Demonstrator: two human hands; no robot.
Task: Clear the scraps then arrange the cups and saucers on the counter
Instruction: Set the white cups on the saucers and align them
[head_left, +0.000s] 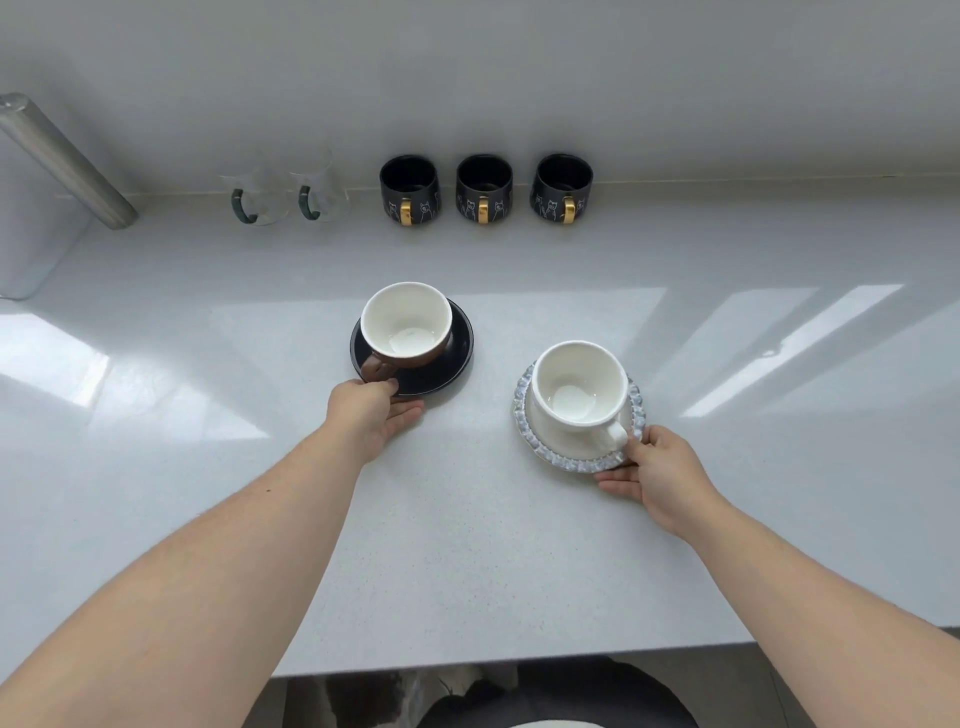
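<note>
A brown cup (405, 325) with a white inside stands on a black saucer (457, 358) at the middle of the white counter (467, 545). My left hand (371, 413) grips the near rim of that black saucer, thumb on top. To the right, a white cup (579, 384) sits on a blue-rimmed saucer (524, 405). My right hand (660, 470) pinches this saucer's near right edge beside the cup handle. Both cups look empty.
Along the back wall stand three black mugs (483, 189) with gold handles and two clear glass mugs (283, 195) with green handles. A metal post (62, 161) leans at the far left. The counter's front edge runs across the bottom.
</note>
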